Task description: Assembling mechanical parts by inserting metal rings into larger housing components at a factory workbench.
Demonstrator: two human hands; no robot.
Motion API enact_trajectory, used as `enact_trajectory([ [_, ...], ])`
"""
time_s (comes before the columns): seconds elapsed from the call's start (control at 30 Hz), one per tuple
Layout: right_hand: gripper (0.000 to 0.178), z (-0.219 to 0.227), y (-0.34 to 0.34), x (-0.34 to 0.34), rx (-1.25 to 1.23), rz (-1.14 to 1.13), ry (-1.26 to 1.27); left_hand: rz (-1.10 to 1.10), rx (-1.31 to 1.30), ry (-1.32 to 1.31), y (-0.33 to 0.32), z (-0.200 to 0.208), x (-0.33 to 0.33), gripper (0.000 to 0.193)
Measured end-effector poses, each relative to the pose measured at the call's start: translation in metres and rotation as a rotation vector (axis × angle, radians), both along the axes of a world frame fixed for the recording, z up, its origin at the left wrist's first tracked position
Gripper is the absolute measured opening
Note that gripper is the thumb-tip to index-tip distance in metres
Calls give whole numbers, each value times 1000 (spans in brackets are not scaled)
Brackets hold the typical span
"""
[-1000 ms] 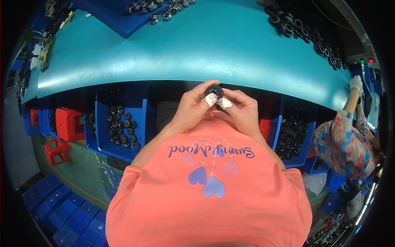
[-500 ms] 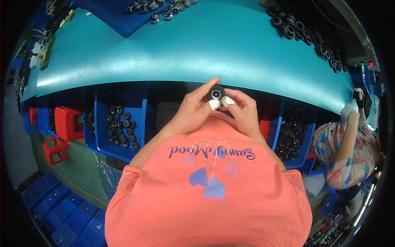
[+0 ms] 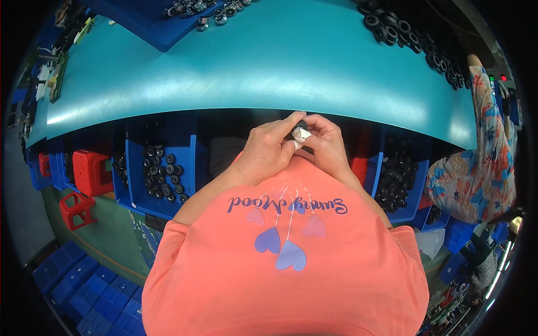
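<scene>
Close in front of my chest, just below the table's near edge, a small black wheel (image 3: 303,125) is held between my two hands. My left hand (image 3: 264,147) is closed around its left side, index finger along the top. From the right, the closed fingers of my right hand (image 3: 329,147) grip it too. White wrapping (image 3: 301,135) covers a thumb tip and hides much of the wheel's face. Both hands are apart from the turquoise table (image 3: 241,84).
Below the table edge, a blue bin (image 3: 191,168) at left and another blue bin (image 3: 419,187) at right hold black wheels. Black rings (image 3: 392,28) lie far right, near a co-worker's patterned sleeve (image 3: 486,112). Shiny metal parts (image 3: 221,17) lie by a blue tray (image 3: 159,39).
The wheel has turned in my hands, so its face is now mostly covered. My right fingers have moved in over it. The co-worker's arm at right has swung up toward the table.
</scene>
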State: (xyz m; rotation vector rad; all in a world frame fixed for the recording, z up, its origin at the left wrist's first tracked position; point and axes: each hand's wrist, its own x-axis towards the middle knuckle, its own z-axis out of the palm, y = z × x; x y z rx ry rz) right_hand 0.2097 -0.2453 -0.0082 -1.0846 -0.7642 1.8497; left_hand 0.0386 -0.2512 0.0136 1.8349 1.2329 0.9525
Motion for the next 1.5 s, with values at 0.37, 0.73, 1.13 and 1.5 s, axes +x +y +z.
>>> enact_trajectory([
  [0.37,23,2,3,2,-143,15,146,-13,-101,-62,1,-7,2,50],
  [0.73,31,18,-1,7,-28,34,3,-17,-737,-646,3,-5,-13,41],
  [1.13,25,11,-8,13,378,128,-477,96,-579,-685,-4,-4,-1,30],
  [1.5,31,11,0,10,-114,68,29,22,-747,-687,-4,-9,-9,56],
])
